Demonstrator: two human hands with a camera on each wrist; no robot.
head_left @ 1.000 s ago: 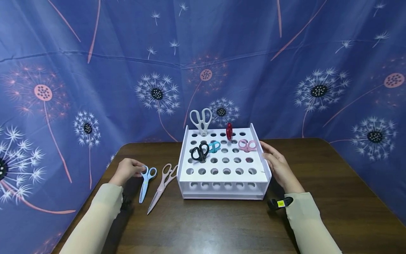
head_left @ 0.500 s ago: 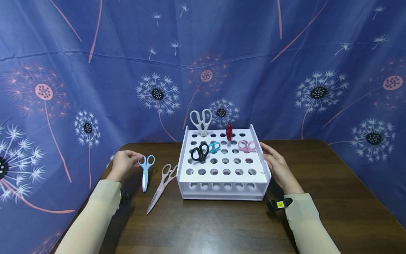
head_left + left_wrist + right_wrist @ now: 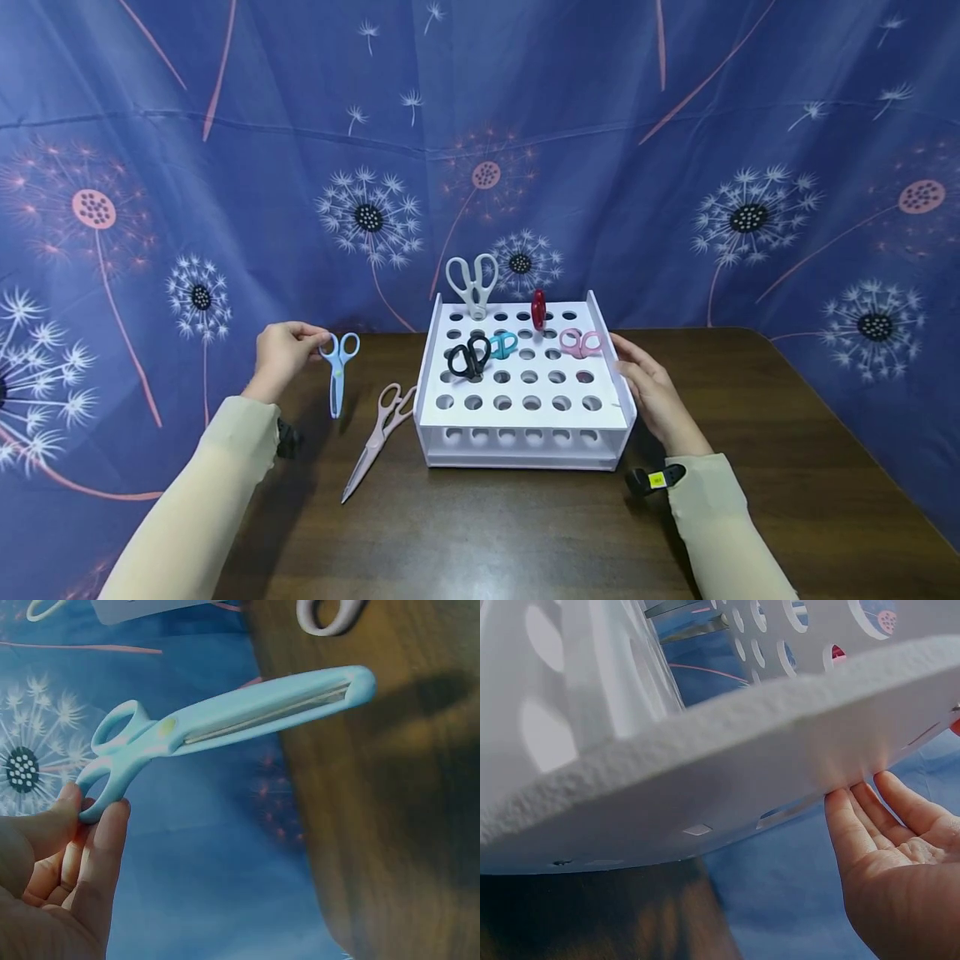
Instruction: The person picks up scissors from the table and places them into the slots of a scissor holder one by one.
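My left hand (image 3: 281, 357) pinches one finger loop of light blue scissors (image 3: 337, 375) between thumb and fingers. They hang blades down above the table's left part; in the left wrist view the blue-cased blade (image 3: 262, 709) points right. My right hand (image 3: 662, 400) touches the right side wall of a white rack (image 3: 517, 419) with its fingertips, fingers fairly straight. White scissors (image 3: 477, 308), red-handled scissors (image 3: 538, 310), black scissors (image 3: 470, 360), teal scissors (image 3: 502, 345) and small pink scissors (image 3: 581, 343) stand in the rack's round holes, handles up.
Large pale pink scissors (image 3: 378, 437) lie on the brown table (image 3: 480, 533) left of the rack, tip toward the front. A blue dandelion-print cloth (image 3: 615, 208) hangs behind the table.
My left hand has lifted the blue scissors off the table and carried them back and slightly left; they have swung from slanted to near upright. The right hand stays at the rack.
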